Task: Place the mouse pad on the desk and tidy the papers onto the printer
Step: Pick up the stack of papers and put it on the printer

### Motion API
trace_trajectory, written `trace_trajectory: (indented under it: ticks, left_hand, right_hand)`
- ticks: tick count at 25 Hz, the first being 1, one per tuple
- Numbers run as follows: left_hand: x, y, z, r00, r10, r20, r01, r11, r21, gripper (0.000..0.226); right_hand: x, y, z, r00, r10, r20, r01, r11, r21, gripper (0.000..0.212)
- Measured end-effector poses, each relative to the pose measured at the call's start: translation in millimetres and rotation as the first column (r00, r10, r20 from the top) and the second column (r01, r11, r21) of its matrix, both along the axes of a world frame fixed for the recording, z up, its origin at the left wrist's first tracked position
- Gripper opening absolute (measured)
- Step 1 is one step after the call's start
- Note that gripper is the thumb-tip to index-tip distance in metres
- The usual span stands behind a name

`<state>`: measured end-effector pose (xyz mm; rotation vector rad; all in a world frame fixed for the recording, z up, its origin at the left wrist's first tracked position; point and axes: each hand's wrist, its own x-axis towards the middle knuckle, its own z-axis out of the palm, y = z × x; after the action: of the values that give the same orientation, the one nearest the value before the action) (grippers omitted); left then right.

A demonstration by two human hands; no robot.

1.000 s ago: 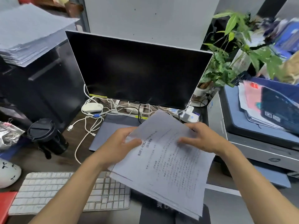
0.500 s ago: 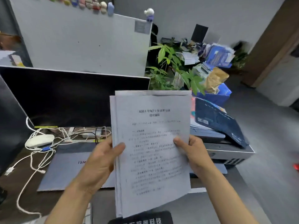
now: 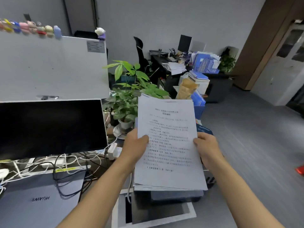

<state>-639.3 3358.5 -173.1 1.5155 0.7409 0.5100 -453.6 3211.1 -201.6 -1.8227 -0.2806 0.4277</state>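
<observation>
Left hand [image 3: 135,146] clamps one long edge of the papers [image 3: 167,145], thumb on the printed face, and the right hand [image 3: 207,147] pinches the opposite edge the same way, so the stack is gripped from both sides at about mid-height. It hangs in the air, bottom edge low over the printer [image 3: 164,203], with no sign it rests there yet. Long axis runs away from the person, heading at the far end, text facing up and toward the camera, top tilted slightly back. This looks like a light, floppy sheaf of loose sheets, with the lower edges fanned a little; I'd keep both side grips and square the stack before letting go, or the pages may slide apart. To the left on the table [image 3: 102,168] lie a closed laptop [image 3: 41,195] and tangled cables [image 3: 69,162] under a dark monitor [image 3: 51,127]. Just beyond the papers a potted plant [image 3: 126,99] stands. No mouse pad that I can pick out.
</observation>
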Motion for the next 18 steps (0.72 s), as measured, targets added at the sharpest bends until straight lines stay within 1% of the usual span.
trace_trajectory:
  ticks: [2, 5, 6, 9, 10, 12, 14, 16, 17, 18]
  left_hand:
    - [41.9, -1.4, -8.5, 0.998, 0.06, -0.03, -0.06, 0.998, 0.03, 0.02]
    - [98.1, -7.2, -32.4, 0.986, 0.144, -0.08, -0.137, 0.987, 0.086, 0.043]
    - [112.7, -9.4, -40.9, 0.982, 0.165, -0.093, -0.151, 0.979, 0.14, 0.043]
    - [142.8, -10.5, -66.4, 0.963, 0.236, -0.133, -0.173, 0.914, 0.367, 0.022]
    - [148.7, -7.9, -73.6, 0.955, 0.259, -0.146, -0.18, 0.895, 0.408, 0.017]
    - [157.3, -1.9, -86.2, 0.938, 0.295, -0.181, -0.186, 0.871, 0.455, 0.016]
    - [162.1, 2.4, -96.4, 0.92, 0.303, -0.25, -0.14, 0.848, 0.512, 0.021]
    - [163.4, 2.5, -103.7, 0.89, 0.299, -0.343, -0.04, 0.802, 0.595, 0.025]
    - [163.0, 1.7, -105.6, 0.861, 0.326, -0.391, 0.005, 0.762, 0.647, 0.026]
    - [162.1, 0.9, -105.6, 0.825, 0.369, -0.427, 0.054, 0.702, 0.71, 0.027]
  right_hand:
    - [40.0, -3.6, -3.9, 0.998, -0.052, 0.032, 0.052, 0.999, 0.013, 0.024]
    - [102.8, -8.7, -19.4, 0.989, -0.14, 0.048, 0.141, 0.99, -0.013, 0.02]
    - [120.0, -9.8, -28.2, 0.986, -0.159, 0.047, 0.16, 0.987, -0.031, 0.02]
    - [149.3, -7.7, -56.5, 0.99, -0.135, 0.045, 0.137, 0.99, -0.042, 0.015]
    - [154.4, -3.2, -64.4, 0.992, -0.116, 0.055, 0.118, 0.992, -0.042, 0.013]
    - [163.0, 6.5, -80.1, 0.993, -0.067, 0.093, 0.073, 0.996, -0.059, 0.016]
    - [170.1, 14.4, -91.4, 0.989, -0.039, 0.143, 0.055, 0.992, -0.11, 0.015]
    - [173.9, 17.8, -95.4, 0.978, -0.002, 0.21, 0.038, 0.986, -0.165, 0.008]
    - [175.2, 18.3, -96.6, 0.968, 0.035, 0.248, 0.015, 0.981, -0.196, 0.006]
    - [175.1, 18.7, -96.2, 0.953, 0.081, 0.293, -0.01, 0.972, -0.236, 0.007]
